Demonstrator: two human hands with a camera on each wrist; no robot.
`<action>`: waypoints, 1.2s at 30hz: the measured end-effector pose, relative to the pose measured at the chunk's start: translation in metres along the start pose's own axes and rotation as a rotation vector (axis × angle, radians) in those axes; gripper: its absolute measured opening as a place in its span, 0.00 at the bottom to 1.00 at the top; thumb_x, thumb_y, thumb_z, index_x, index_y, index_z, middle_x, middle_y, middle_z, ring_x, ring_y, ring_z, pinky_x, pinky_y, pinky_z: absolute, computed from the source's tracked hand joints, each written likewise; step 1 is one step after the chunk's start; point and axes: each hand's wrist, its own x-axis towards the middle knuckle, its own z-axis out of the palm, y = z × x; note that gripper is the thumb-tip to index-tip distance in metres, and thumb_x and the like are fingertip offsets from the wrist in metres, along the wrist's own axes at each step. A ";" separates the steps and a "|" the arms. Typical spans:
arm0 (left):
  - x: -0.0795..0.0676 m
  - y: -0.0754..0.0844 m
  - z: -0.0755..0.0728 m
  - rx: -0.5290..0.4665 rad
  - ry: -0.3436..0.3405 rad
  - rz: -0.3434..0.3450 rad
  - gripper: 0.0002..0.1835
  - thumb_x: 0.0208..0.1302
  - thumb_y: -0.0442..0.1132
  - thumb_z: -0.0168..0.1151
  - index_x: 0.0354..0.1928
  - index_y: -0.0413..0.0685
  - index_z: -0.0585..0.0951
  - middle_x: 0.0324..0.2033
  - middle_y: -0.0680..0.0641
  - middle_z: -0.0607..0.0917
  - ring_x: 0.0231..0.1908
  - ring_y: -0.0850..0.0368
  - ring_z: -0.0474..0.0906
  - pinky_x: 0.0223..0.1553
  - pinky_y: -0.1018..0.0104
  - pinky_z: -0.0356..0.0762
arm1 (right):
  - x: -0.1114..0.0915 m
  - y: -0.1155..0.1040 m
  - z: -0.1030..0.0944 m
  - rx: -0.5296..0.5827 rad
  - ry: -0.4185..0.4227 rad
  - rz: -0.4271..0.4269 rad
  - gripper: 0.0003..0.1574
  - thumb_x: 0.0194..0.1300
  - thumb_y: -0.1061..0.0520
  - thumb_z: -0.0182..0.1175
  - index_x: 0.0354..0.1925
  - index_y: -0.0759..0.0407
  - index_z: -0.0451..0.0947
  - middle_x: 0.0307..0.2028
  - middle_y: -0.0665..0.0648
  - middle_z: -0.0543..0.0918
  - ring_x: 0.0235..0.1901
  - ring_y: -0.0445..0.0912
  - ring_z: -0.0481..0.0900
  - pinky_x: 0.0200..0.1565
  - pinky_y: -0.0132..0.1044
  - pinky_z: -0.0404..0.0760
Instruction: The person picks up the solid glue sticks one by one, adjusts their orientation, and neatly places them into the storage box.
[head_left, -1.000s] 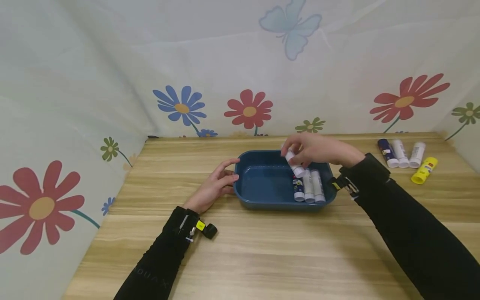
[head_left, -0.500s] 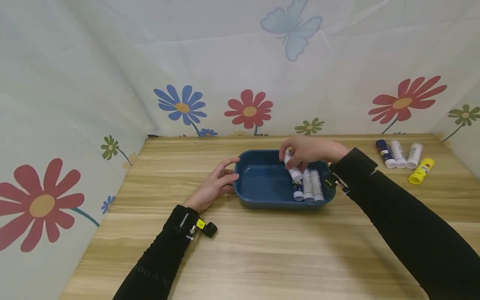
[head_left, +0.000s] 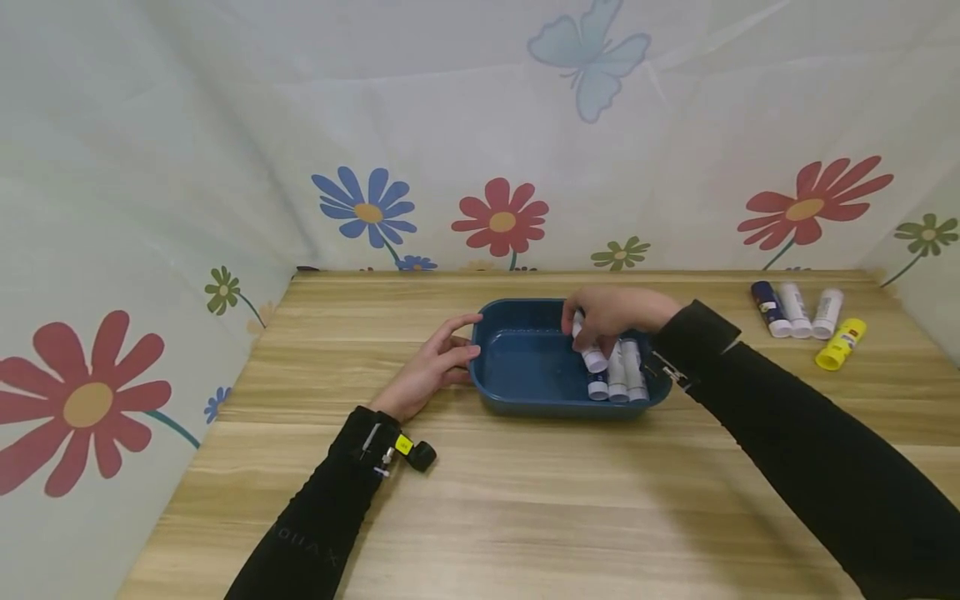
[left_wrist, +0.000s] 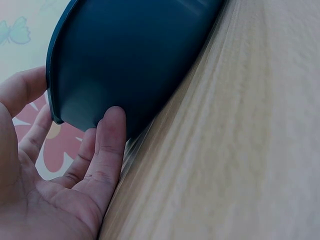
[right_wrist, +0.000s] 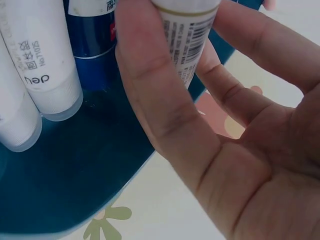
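Note:
A dark blue plastic bin (head_left: 517,408) sits on the table. My left hand (head_left: 427,371) rests against its left end; in the left wrist view, extended fingers (left_wrist: 111,135) touch the outer wall. Inside the bin's right part, my right hand (head_left: 618,312) pinches a white glue stick (head_left: 589,346) between thumb and fingers. That stick is tilted, above a navy glue stick (head_left: 597,389) lying in the bin. Beside the navy one lie two white glue sticks (head_left: 617,375), side by side. The right wrist view shows printed text and a barcode on the held glue stick (right_wrist: 187,45).
To the right on the wooden table (head_left: 525,500) lie a navy glue stick (head_left: 770,308), two white ones (head_left: 827,314) and a yellow one (head_left: 841,344). A flower-printed curtain (head_left: 420,100) stands behind the table and along its sides.
My right hand has lowered the held glue stick further into the bin, close to the navy stick. The left hand stays at the bin's left end.

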 end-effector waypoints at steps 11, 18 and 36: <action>0.001 -0.001 -0.002 0.003 0.001 -0.008 0.26 0.71 0.42 0.55 0.69 0.65 0.63 0.54 0.32 0.68 0.47 0.42 0.75 0.48 0.55 0.80 | 0.004 -0.004 0.005 -0.019 -0.041 0.028 0.16 0.62 0.64 0.62 0.47 0.68 0.73 0.32 0.60 0.79 0.25 0.50 0.82 0.35 0.44 0.84; 0.002 -0.001 -0.002 0.006 -0.013 -0.003 0.27 0.72 0.41 0.54 0.70 0.61 0.61 0.53 0.34 0.68 0.48 0.38 0.75 0.49 0.54 0.79 | 0.006 -0.005 0.011 -0.031 -0.051 0.038 0.14 0.62 0.65 0.61 0.47 0.68 0.74 0.33 0.61 0.81 0.26 0.51 0.84 0.33 0.43 0.85; 0.001 -0.001 -0.002 0.014 -0.007 0.012 0.27 0.70 0.44 0.56 0.68 0.66 0.63 0.53 0.34 0.69 0.45 0.45 0.77 0.49 0.56 0.80 | 0.006 -0.008 0.014 -0.048 -0.057 0.030 0.11 0.63 0.67 0.59 0.45 0.66 0.78 0.35 0.62 0.80 0.27 0.54 0.83 0.32 0.43 0.85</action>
